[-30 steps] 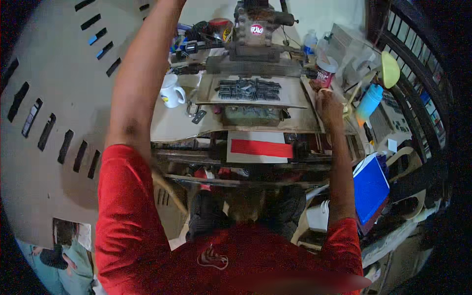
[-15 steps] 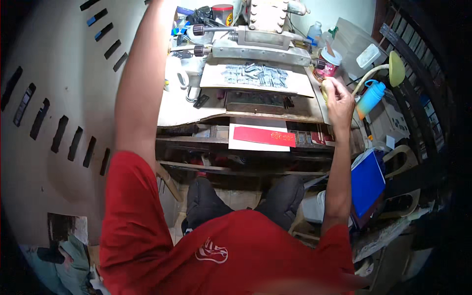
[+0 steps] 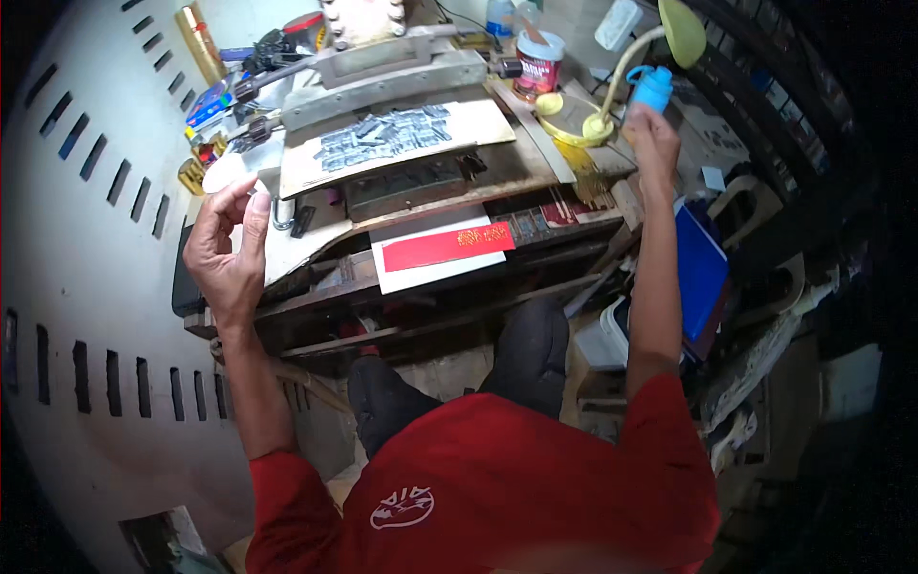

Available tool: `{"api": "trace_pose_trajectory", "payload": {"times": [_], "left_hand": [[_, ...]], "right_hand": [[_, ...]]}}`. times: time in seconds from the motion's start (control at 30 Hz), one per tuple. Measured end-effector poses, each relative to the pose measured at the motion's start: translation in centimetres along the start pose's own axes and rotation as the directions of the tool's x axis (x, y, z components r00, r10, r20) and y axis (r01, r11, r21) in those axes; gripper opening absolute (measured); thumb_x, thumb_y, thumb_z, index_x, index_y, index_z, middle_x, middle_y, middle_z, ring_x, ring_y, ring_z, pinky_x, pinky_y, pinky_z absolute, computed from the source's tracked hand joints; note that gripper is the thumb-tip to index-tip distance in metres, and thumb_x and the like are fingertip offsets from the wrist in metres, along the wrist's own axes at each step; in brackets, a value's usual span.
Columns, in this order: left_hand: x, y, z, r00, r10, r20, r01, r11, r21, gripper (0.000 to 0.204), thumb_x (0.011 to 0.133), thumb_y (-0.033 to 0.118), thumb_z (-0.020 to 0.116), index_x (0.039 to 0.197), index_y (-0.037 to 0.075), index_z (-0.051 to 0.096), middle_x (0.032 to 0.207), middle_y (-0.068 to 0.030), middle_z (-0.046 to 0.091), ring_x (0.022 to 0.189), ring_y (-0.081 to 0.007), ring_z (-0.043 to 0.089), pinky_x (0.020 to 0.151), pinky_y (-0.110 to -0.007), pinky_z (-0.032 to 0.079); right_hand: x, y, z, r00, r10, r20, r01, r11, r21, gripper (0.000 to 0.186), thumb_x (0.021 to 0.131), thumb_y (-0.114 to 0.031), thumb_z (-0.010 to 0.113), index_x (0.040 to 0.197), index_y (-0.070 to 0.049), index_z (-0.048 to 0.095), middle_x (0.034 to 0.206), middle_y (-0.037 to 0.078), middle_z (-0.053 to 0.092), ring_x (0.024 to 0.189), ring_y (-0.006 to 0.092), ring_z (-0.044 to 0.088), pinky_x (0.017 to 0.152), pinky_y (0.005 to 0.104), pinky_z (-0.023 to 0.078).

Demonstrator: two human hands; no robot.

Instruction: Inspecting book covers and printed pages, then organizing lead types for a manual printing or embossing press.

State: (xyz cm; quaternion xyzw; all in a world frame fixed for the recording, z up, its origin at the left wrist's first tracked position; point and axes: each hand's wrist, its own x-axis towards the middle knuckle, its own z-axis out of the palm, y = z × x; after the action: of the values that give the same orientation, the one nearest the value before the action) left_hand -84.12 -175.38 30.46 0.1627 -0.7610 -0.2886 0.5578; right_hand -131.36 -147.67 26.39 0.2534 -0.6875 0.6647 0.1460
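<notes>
My left hand hovers over the left end of the worktable, its fingers loosely curled and the thumb apart from them. Nothing shows clearly in it. Close by lie a metal shackle and a small dark block. My right hand is raised at the right, fingers curled in; whatever they hold, if anything, is hidden. It is in front of the blue bottle, beside the yellow lamp. Between the hands, a pale board bears many small grey metal pieces under a metal press.
A red strip with gold print lies on a white sheet at the table's front. A labelled tub stands behind at the right. Blue folder and white bin are low right. A slotted wall borders the left.
My view has turned and shifted. My left hand, formerly beyond the upper edge, has come back over the table's left end. My right hand has drawn back from the table's right end toward the bottle.
</notes>
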Motion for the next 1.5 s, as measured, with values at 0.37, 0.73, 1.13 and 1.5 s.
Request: {"api": "trace_pose_trajectory", "payload": {"times": [0.37, 0.73, 1.13, 1.5], "left_hand": [[1.0, 4.2, 5.7, 0.911, 0.187, 0.367, -0.271, 0.943, 0.193, 0.026, 0.083, -0.002, 0.080, 0.108, 0.002, 0.075, 0.083, -0.0042, 0.068, 0.076, -0.0105, 0.060, 0.074, -0.026, 0.048], [3.0, 10.3, 17.1, 0.765, 0.282, 0.579, -0.361, 0.932, 0.023, 0.026, 0.081, 0.000, 0.081, 0.107, 0.002, 0.077, 0.081, -0.0044, 0.071, 0.072, -0.0114, 0.065, 0.068, -0.026, 0.051], [8.3, 6.8, 30.5, 0.772, 0.202, 0.602, -0.185, 0.979, -0.091, 0.055, 0.097, 0.018, 0.067, 0.144, -0.003, 0.049, 0.126, -0.0217, 0.064, 0.112, -0.0288, 0.067, 0.093, -0.035, 0.057], [16.5, 3.9, 43.9, 0.684, -0.345, 0.643, -0.061, 0.852, 0.521, 0.073, 0.082, 0.029, 0.077, 0.138, -0.007, 0.049, 0.132, -0.0286, 0.061, 0.126, -0.0365, 0.058, 0.102, -0.042, 0.052]], "right_hand": [[-1.6, 2.9, 2.6, 0.975, -0.215, 0.057, 0.222, 0.954, -0.200, 0.030, 0.097, -0.032, 0.066, 0.110, -0.006, 0.076, 0.090, 0.015, 0.076, 0.080, 0.0239, 0.074, 0.072, 0.0348, 0.055], [-0.8, 1.7, 17.0, 0.701, -0.105, 0.706, 0.545, 0.717, -0.434, 0.019, 0.091, 0.004, 0.052, 0.101, 0.007, 0.067, 0.091, 0.022, 0.067, 0.078, 0.0292, 0.066, 0.063, 0.0408, 0.058], [4.0, 3.6, 15.3, 0.973, -0.232, 0.002, 0.201, 0.848, 0.491, 0.040, 0.096, -0.011, 0.055, 0.135, -0.005, 0.055, 0.084, 0.008, 0.068, 0.074, 0.0144, 0.064, 0.065, 0.0310, 0.052], [1.4, 5.4, 16.2, 0.951, -0.226, 0.211, 0.081, 0.840, 0.536, 0.026, 0.099, -0.007, 0.054, 0.124, 0.000, 0.059, 0.088, 0.000, 0.062, 0.074, 0.0085, 0.054, 0.066, 0.0250, 0.046]]}}
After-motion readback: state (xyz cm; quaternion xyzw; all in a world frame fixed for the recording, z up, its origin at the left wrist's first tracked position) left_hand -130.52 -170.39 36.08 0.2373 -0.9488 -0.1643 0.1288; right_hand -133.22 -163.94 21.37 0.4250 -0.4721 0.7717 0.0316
